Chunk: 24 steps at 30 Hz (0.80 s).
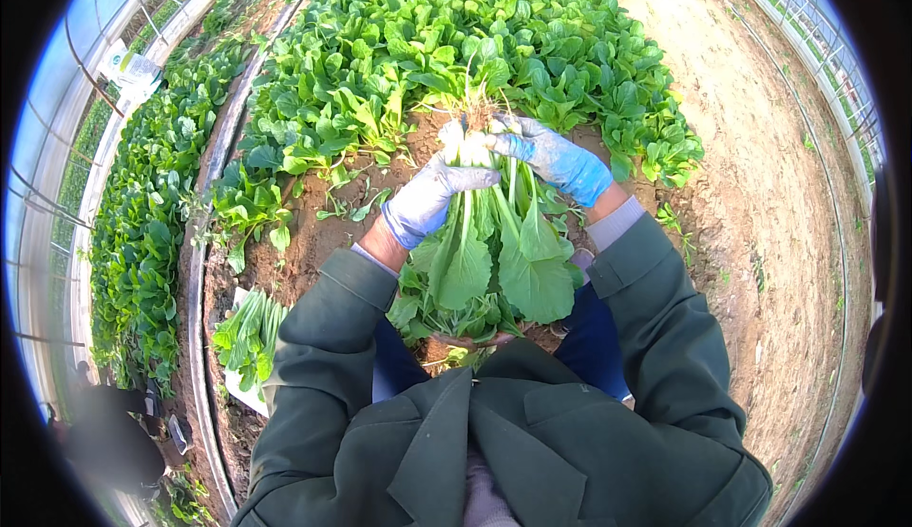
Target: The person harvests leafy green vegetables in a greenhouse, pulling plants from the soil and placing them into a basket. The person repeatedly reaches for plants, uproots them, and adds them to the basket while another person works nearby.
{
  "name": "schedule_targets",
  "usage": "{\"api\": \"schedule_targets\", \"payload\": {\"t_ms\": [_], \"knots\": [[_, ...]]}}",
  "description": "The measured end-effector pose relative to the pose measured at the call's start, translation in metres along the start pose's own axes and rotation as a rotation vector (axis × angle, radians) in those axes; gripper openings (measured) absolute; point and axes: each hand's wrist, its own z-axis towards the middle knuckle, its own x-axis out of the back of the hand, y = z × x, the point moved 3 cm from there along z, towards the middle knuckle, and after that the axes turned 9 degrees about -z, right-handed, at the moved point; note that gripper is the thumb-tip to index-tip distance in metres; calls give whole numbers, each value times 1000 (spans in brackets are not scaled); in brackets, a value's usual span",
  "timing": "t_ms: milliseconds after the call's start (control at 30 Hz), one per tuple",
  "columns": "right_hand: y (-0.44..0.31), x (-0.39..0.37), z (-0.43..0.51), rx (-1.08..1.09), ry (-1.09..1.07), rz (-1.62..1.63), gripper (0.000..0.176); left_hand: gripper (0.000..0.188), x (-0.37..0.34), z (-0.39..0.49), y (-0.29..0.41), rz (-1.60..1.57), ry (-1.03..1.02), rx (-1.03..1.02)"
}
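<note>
A bunch of leafy green vegetables point(467, 256) hangs upside down between my hands, pale stems and tangled roots point(479, 108) at the top, broad leaves below. My left hand point(434, 188), in a soiled glove, grips the stems from the left, its thumb across the front. On the other side my right hand point(552, 155), in a blue glove caked with soil, closes around the stem bases near the roots. Below the bunch, between my knees, more loose greens point(463, 319) lie heaped over what looks like a container rim; most of it is hidden by leaves.
Ahead spreads a dense bed of growing greens point(456, 35). A narrow strip point(206, 192) separates it from another planted row point(146, 242) at left. Cut greens point(249, 338) rest on a white sheet point(246, 393) beside my left arm. Bare soil point(769, 242) runs along the right.
</note>
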Motion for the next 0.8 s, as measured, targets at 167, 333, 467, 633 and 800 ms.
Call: {"api": "schedule_targets", "payload": {"t_ms": [167,333,467,633,800], "knots": [[-17,-4,-3,48,33,47,64,44,9,-7,-5,-152,74,122],[-15,-17,5,74,117,254,55,37,2,-4,-1,-90,64,14],[-13,-23,13,125,194,360,50,25,-1,5,-5,-116,-7,-95],[-4,-19,17,141,272,422,43,32,13,11,-7,-131,137,-41],[0,-1,9,46,135,342,67,46,25,4,9,-221,43,88]]}}
